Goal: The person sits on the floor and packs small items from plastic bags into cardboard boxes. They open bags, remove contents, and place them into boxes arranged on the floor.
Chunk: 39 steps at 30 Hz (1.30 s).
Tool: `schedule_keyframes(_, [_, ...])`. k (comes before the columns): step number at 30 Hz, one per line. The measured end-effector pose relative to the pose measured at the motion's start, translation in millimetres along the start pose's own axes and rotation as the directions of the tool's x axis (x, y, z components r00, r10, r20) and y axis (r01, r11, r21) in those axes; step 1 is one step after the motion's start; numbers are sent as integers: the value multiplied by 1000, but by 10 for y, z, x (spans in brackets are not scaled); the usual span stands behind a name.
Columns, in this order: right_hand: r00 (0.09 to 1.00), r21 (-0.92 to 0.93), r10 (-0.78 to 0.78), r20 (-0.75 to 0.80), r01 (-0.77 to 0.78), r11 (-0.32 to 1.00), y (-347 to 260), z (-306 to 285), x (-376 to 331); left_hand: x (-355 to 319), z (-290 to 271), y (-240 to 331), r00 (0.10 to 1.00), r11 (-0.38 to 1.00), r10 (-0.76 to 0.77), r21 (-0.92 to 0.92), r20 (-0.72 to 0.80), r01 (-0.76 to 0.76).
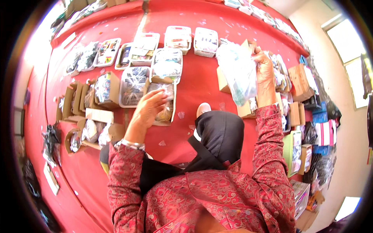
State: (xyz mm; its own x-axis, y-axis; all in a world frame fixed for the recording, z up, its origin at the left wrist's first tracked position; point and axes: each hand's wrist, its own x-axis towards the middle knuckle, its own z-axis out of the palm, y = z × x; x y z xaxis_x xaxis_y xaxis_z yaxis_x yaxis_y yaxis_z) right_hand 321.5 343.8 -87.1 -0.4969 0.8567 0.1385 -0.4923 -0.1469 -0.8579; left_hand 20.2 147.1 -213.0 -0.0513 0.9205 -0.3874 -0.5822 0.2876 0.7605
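While the head view is looking down over a bright red floor covering [194, 93], the person's right hand [264, 65] is holding up a crumpled, clear plastic bag [240, 75], pinching it near its upper right edge. Pale contents are showing through, and the bag is hanging upright in front of a tan cardboard box [223, 80], hiding part of it.

Across on the other side, the left hand [147, 110] is standing wide, its fingers stretching out loosely over a pale-rimmed container [175, 103]. Those fingertips are lying right by a clear plastic packet [168, 90]; whether they are touching it, I cannot tell. Both arms are wearing red, paisley-patterned sleeves [269, 134].

Just beyond the left hand, a grey-white plastic tray [121, 92] is holding dark bagged items [135, 83]. Further up, a white plastic basket [204, 53] is standing near another white plastic basket [185, 51], both carrying small goods. Over to the left, brown cardboard boxes [114, 88] are crowding together with bagged things inside. Far right, a pink-and-white striped cloth [325, 133] is lying near a light green box [287, 149], and below the hands a pale shoe [203, 108] is poking out.
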Motion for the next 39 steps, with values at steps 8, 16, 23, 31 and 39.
schedule_keyframes(8, [891, 454, 133, 435, -344, 822, 692, 1447, 55, -209, 162, -7, 777, 921, 335, -358, 532, -152])
schedule_keyframes(16, [911, 398, 279, 305, -388, 831, 1461, 1500, 344, -403, 35, 254, 929, 849, 333, -479, 161, -222])
schedule_keyframes(23, [905, 264, 373, 207, -418, 869, 1579, 1342, 406, -398, -25, 211, 933, 860, 359, -394, 14, -325])
schedule_keyframes(31, [925, 235, 284, 251, -343, 909, 1543, 1383, 310, -371, 0, 203, 923, 865, 384, -335, -34, -373])
schedule_keyframes(39, [830, 70, 244, 501, -319, 945, 1267, 1751, 64, -252, -194, 69, 927, 720, 116, -673, 357, 169])
